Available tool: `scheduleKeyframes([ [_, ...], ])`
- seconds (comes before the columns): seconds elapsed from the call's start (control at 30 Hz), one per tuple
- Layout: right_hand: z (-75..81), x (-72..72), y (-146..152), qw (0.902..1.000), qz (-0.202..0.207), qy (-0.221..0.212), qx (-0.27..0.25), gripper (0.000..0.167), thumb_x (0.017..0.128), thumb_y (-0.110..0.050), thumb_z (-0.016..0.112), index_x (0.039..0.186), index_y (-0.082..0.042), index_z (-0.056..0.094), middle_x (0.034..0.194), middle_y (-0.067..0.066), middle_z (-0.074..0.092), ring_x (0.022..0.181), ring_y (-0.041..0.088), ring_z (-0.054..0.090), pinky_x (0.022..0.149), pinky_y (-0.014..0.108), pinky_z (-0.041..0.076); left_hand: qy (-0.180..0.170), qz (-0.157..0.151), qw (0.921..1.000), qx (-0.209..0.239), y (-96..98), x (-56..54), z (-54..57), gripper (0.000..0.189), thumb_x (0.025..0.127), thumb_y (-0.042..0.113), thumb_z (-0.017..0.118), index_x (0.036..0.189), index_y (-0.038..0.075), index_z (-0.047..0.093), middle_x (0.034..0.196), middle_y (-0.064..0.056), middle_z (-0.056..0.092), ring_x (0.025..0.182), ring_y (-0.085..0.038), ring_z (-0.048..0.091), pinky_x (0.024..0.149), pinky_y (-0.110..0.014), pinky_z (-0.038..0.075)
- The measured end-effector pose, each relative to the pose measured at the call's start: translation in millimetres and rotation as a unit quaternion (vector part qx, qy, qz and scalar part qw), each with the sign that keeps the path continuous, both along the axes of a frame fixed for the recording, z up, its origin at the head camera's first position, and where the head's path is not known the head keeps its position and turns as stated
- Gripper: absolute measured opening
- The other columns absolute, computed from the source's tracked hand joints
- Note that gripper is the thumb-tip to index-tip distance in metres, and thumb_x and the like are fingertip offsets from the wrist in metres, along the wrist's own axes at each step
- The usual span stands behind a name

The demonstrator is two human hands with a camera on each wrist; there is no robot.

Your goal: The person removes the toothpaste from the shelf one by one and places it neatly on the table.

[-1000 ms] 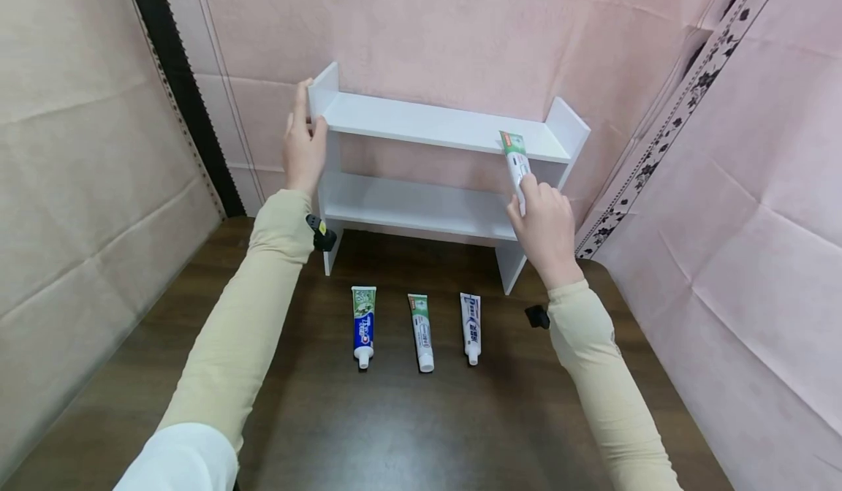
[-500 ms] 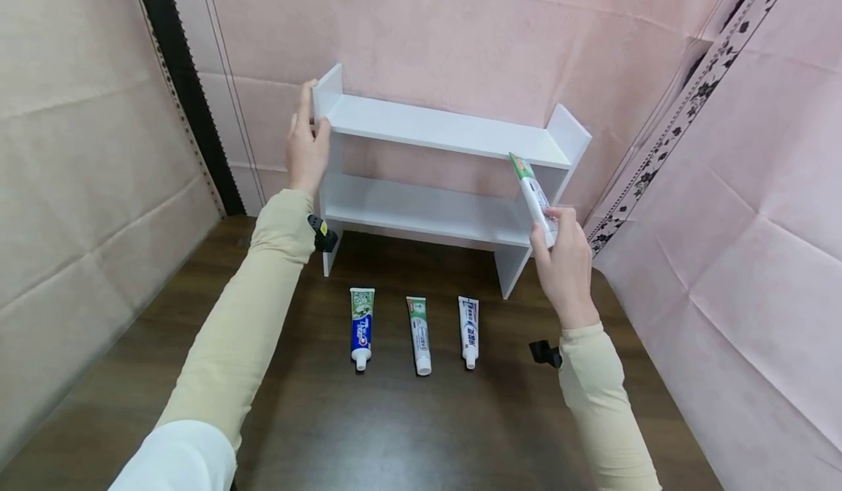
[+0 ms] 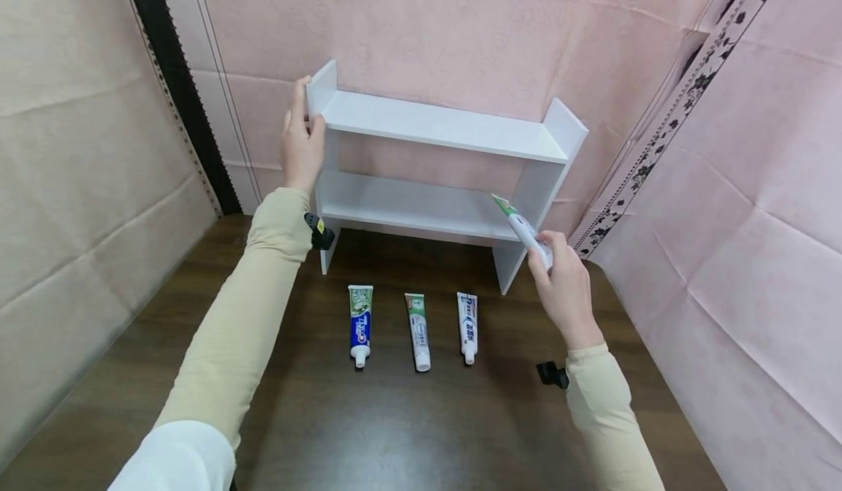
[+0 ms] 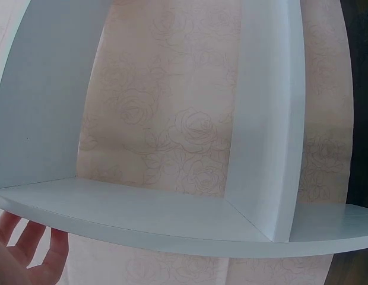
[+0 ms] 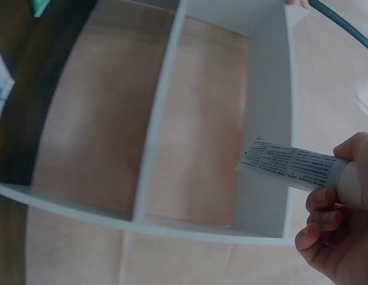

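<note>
My right hand (image 3: 567,286) holds a white-and-green toothpaste tube (image 3: 522,229) by its cap end, the flat green end pointing up-left before the lower board's right part. In the right wrist view, the tube's printed side (image 5: 291,165) shows, with thumb and fingers around the cap end. My left hand (image 3: 302,147) rests its fingers against the outside of the left side panel of the white two-tier shelf (image 3: 434,122). In the left wrist view, its fingers (image 4: 56,249) touch that panel from outside; no thumb shows on the panel's inner face.
On the dark wooden table (image 3: 408,432) lie three toothpaste tubes in a row: a blue-and-green one (image 3: 360,324), a green-and-white one (image 3: 418,332) and a white one with dark lettering (image 3: 468,326). Pink fabric (image 3: 460,31) hangs behind the shelf, with more cloth at both sides.
My right hand has drawn back and down with the toothpaste tube, from the upper board to the lower board's level. The left hand keeps its place on the shelf's side.
</note>
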State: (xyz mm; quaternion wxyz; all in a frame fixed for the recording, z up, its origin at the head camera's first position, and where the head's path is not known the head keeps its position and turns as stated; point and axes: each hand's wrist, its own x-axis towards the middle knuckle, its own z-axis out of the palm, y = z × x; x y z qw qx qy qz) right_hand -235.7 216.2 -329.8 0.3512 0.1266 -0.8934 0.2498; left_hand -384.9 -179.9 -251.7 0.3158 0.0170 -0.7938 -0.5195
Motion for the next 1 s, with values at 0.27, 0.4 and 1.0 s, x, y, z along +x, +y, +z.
scheduleKeyframes([
  [0.27, -25.7, 5.7, 8.9, 0.9996, -0.007, -0.025, 0.013, 0.025, 0.094, -0.015, 0.053, 0.118, -0.006, 0.054, 0.078, 0.017, 0.058, 0.067, 0.026, 0.051, 0.056, 0.033, 0.037, 0.002, -0.006, 1.0000, 0.000, -0.4, -1.1, -1.1, 0.056, 0.100, 0.028, 0.036, 0.140, 0.063, 0.022, 0.115, 0.001, 0.046, 0.087, -0.010, 0.045, 0.067, -0.026, 0.039],
  [0.4, -35.2, 7.5, 13.9, 0.9983, -0.010, -0.051, 0.028, 0.025, 0.095, -0.016, 0.053, 0.118, -0.007, 0.054, 0.077, 0.014, 0.058, 0.068, 0.024, 0.051, 0.057, 0.032, 0.037, 0.005, -0.005, 1.0000, -0.002, 0.0, -0.9, -0.1, 0.056, 0.099, 0.027, 0.036, 0.140, 0.063, 0.022, 0.117, 0.000, 0.047, 0.086, -0.010, 0.044, 0.067, -0.026, 0.038],
  [1.0, -87.0, 10.7, 35.0, 0.9737, -0.012, -0.177, 0.143, 0.015, 0.094, -0.019, 0.055, 0.108, -0.012, 0.056, 0.081, 0.007, 0.063, 0.070, 0.021, 0.054, 0.054, 0.036, 0.040, -0.005, -0.001, 1.0000, -0.009, -0.5, -1.8, -0.2, 0.055, 0.100, 0.029, 0.036, 0.141, 0.063, 0.020, 0.119, 0.000, 0.047, 0.084, -0.008, 0.043, 0.067, -0.026, 0.037],
])
